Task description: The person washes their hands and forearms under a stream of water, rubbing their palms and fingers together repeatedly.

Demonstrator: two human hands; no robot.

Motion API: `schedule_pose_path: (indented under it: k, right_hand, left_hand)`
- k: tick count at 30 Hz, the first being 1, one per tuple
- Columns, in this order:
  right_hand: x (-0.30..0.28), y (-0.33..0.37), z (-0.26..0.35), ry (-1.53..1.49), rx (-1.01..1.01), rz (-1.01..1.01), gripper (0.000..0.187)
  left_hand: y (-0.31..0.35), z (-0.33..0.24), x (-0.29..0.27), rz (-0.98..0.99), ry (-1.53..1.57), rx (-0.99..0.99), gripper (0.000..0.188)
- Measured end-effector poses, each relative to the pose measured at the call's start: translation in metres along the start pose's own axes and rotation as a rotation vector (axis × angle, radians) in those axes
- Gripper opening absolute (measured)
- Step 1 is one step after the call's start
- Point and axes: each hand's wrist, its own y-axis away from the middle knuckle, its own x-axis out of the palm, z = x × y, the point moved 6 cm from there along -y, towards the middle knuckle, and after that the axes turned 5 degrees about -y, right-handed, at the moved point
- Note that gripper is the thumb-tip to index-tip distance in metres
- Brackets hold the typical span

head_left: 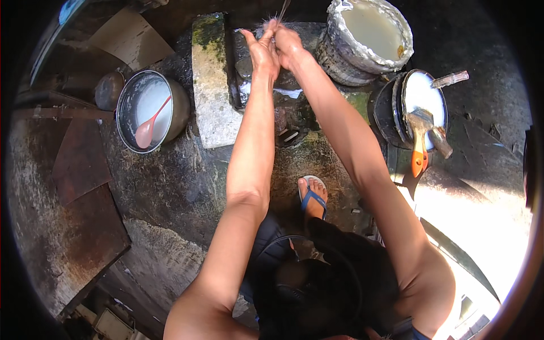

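Observation:
Both my arms stretch forward to the far middle. My left hand (263, 55) is open, its thumb spread away from the fingers. Against it, my right hand (288, 44) is curled closed; whatever its fingers may hold is hidden. A thin greyish streak (283, 10), perhaps water, meets the fingertips from above, with small splashes around it. Below the hands lies a wet, dark basin area (242, 68), bordered on the left by a mossy stone slab (211, 93).
At left stands a metal pot (180, 107) of whitish liquid with a pink ladle (146, 131). A crusted bucket (344, 67) of cloudy liquid stands far right. Nearer, a paintbrush (419, 148) with an orange handle lies across a white-filled bucket (422, 90). My sandalled foot (313, 195) shows below.

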Motion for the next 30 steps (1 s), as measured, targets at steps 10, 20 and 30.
schedule_pose_path:
  k: [10,20,30]
  right_hand:
    - [-0.006,-0.003,-0.004,0.06,-0.057,-0.044,0.023]
    - [-0.011,-0.004,-0.001,0.332,-0.141,-0.12,0.024]
    - [0.0,-0.016,0.023,0.127,-0.184,-0.127,0.026]
  left_hand:
    - [0.013,-0.004,0.009,0.016,0.085,-0.052,0.104]
    - [0.011,-0.004,0.013,0.04,0.008,0.005,0.105]
    - [-0.005,0.012,0.012,-0.015,-0.007,0.004,0.098]
